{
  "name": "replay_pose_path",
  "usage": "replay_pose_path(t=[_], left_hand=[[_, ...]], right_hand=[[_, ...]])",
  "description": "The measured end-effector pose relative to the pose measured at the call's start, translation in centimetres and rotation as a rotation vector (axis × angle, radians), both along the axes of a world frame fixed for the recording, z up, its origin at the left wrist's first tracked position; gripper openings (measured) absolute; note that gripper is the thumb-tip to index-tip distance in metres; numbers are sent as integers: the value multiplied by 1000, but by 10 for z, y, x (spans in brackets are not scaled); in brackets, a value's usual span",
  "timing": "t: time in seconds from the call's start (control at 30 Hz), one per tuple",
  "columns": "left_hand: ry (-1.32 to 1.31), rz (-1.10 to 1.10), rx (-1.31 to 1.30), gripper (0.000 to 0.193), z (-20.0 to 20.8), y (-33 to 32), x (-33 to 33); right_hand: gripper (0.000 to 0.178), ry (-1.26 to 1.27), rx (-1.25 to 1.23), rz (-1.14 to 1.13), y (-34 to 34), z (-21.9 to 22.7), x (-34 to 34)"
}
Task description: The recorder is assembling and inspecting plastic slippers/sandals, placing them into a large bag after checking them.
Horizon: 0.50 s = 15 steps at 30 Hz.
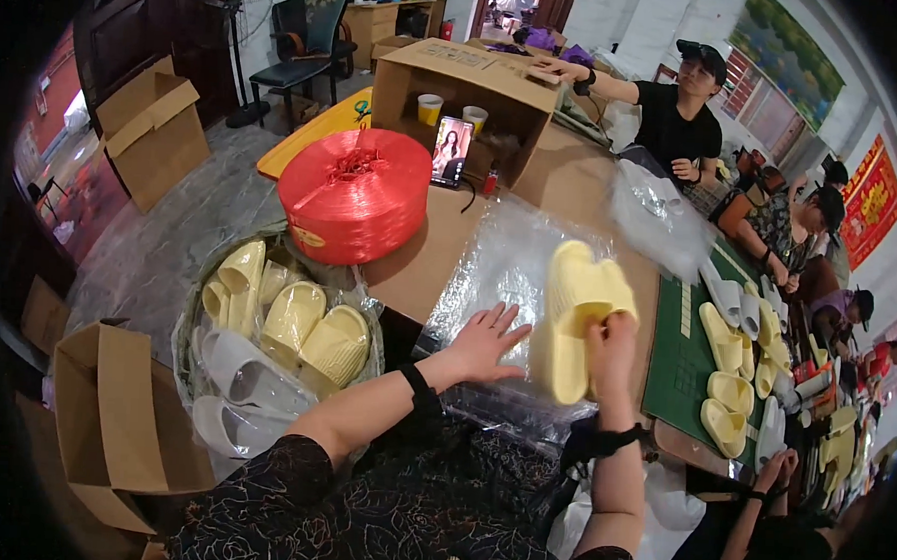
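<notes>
My right hand [612, 355] grips a pair of pale yellow slippers [569, 305], held together with their toes pointing away from me. The fingers are closed on the slippers' near part, and their tips are partly hidden. Beside the pair, to the left, my left hand [483, 344] lies with fingers spread on a stack of clear plastic bags [500, 247]. Nothing is in that hand. The slippers hover over or rest on the right part of the stack; I cannot tell which.
A big red roll of plastic twine [354, 201] and a phone [451, 150] stand beyond. At left, a lined basket [282, 378] holds bagged slippers near an open carton [112, 415]. Right, a green conveyor [675, 360] carries slippers. A co-worker [681, 120] reaches over a cardboard box [458, 65].
</notes>
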<state>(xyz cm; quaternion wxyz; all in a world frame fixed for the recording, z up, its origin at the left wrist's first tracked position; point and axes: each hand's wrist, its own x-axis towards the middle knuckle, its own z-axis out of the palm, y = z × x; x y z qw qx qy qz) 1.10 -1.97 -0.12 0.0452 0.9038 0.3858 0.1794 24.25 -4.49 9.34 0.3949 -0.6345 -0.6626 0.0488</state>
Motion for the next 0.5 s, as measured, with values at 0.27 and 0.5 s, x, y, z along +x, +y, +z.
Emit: replay_pose_path(t=[0.27, 0.5], left_hand=[[-56, -11, -33, 102, 0, -3, 1], [-377, -193, -265, 64, 3, 15, -18]], right_hand=[[34, -315, -72, -237, 39, -76, 33], [39, -287, -107, -448, 42, -83, 66]])
